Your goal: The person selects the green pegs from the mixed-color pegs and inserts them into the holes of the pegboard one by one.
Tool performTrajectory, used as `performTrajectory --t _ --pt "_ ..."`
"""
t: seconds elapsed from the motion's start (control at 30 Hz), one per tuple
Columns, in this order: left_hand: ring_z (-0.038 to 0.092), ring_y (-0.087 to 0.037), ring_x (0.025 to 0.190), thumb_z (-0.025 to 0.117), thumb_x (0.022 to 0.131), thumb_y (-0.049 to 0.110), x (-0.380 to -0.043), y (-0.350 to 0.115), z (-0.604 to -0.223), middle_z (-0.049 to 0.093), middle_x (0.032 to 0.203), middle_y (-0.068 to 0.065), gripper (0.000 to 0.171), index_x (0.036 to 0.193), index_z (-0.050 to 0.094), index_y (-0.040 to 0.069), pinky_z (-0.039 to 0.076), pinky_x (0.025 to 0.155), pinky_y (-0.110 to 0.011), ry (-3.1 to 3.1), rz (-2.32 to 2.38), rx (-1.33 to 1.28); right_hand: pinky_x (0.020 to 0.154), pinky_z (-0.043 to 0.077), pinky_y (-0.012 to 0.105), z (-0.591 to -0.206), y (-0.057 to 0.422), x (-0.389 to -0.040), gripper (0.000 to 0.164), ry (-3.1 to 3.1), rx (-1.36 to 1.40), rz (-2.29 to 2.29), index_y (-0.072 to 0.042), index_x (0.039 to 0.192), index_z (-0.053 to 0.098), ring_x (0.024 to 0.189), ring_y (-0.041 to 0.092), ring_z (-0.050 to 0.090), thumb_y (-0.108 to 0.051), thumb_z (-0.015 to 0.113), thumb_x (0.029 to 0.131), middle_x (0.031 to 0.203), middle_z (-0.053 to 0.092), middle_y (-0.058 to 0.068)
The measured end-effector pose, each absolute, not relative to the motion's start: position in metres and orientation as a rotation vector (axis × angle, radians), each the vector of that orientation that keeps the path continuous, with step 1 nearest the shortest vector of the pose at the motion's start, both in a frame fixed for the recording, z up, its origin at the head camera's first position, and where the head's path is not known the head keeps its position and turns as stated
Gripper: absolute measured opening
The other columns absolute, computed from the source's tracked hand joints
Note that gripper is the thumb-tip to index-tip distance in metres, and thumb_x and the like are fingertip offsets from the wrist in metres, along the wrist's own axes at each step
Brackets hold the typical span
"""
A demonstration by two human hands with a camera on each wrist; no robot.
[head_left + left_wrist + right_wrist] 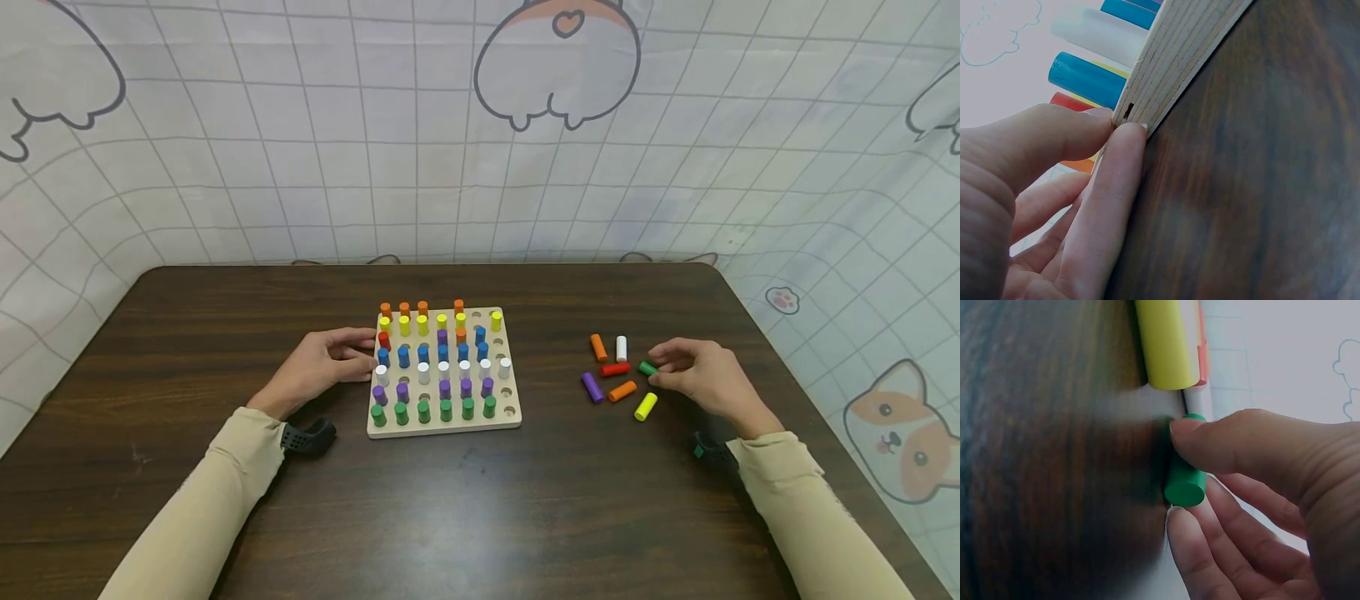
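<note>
A pale wooden pegboard [495,423] stands on the table, filled with rows of coloured pegs, some holes bare at its right side. My left hand [327,364] lies at the board's left edge; thumb and forefinger tips touch its layered side [1166,69] in the left wrist view. Blue pegs [1087,80] stand just beyond the thumb. Over on the right, my right hand [701,373] holds a green peg [1185,487] close to the table, thumb laid across it and fingers curled behind. A yellow peg [1169,344] lies near that hand.
Left of my right hand are loose pegs: a white one [621,348], a red one [615,369], a purple one [592,388] and two orange ones [597,347]. The dark wooden table [465,517] ends at a patterned white cloth [420,183] behind.
</note>
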State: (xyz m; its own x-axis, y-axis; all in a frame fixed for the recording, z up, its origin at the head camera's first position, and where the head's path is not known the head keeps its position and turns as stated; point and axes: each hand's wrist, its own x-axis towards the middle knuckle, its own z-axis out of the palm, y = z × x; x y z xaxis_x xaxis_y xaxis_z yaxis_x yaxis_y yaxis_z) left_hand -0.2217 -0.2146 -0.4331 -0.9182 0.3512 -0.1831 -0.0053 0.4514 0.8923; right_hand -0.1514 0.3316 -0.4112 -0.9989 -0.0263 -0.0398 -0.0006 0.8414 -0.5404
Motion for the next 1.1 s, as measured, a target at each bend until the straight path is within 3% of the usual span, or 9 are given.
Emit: performTrajectory --t 0.2,0.9,1.1 --pt "0.069 -0.015 0.110 0.076 0.096 0.027 -0.221 -0.215 -0.434 0.060 0.147 -0.021 0.065 0.152 0.050 0.008 0.064 0.089 -0.025 2.358 1.466 0.295 0.075 0.053 0.029 -0.410 0.329 -0.151 0.034 2.990 -0.076 -0.800 -0.008 0.118 0.074 0.088 0.018 0.068 -0.024 0.082 0.089 0.099 0.077 0.009" --pt "0.069 -0.018 0.112 0.075 0.096 0.027 -0.221 -0.216 -0.435 0.059 0.147 -0.020 0.064 0.152 0.050 0.009 0.064 0.089 -0.025 2.367 1.445 0.291 0.081 0.062 0.037 -0.400 0.321 -0.143 0.026 3.008 -0.176 -0.803 -0.010 0.123 0.070 0.099 0.026 0.071 -0.017 0.070 0.098 0.109 0.074 0.013" --pt "0.069 -0.017 0.112 0.076 0.096 0.026 -0.221 -0.215 -0.432 0.057 0.150 -0.019 0.066 0.153 0.049 0.008 0.064 0.090 -0.027 2.341 1.471 0.280 0.081 0.061 0.030 -0.395 0.318 -0.141 0.024 3.014 -0.195 -0.807 -0.014 0.123 0.070 0.100 0.026 0.072 -0.018 0.069 0.099 0.109 0.074 0.010"
